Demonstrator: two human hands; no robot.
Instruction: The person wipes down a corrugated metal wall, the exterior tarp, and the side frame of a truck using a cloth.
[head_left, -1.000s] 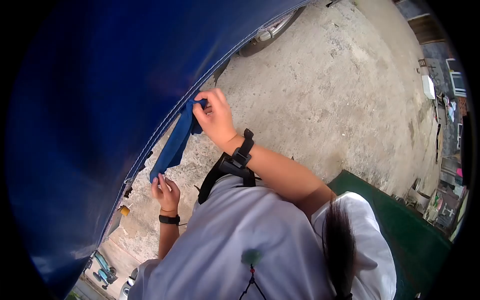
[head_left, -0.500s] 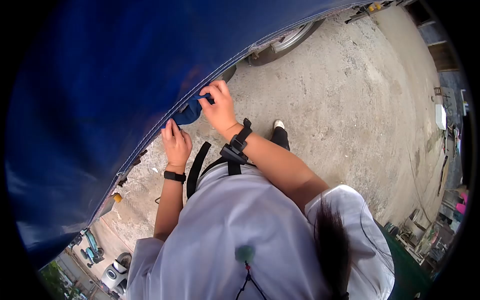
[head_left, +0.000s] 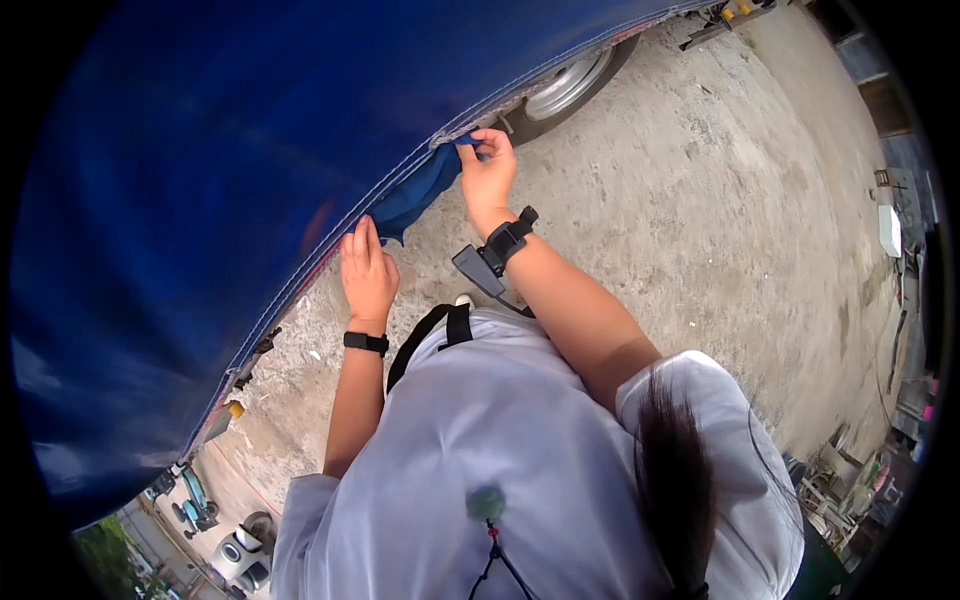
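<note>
A large blue tarpaulin (head_left: pixel 220 130) with a double-stitched hem fills the upper left. Along its lower edge hangs a loose blue cloth flap (head_left: pixel 418 195), stretched between my two hands. My left hand (head_left: pixel 368 280) pinches the hem at the flap's near end, fingertips tucked against the edge. Higher up and to the right, my right hand (head_left: pixel 488 175) grips the flap's far end between thumb and fingers, close beside the hem. What lies behind the tarpaulin at my left fingertips is hidden.
A vehicle wheel (head_left: pixel 570 95) shows under the tarpaulin's edge, on the concrete floor (head_left: pixel 700 230). Scooters (head_left: pixel 240 555) stand at lower left. Assorted clutter (head_left: pixel 840 480) lies along the right side. A black strap (head_left: pixel 420 335) hangs at my waist.
My right hand has moved up and right along the hem, drawing the flap out longer. My left hand has shifted slightly right and stays at the edge. More of the wheel shows.
</note>
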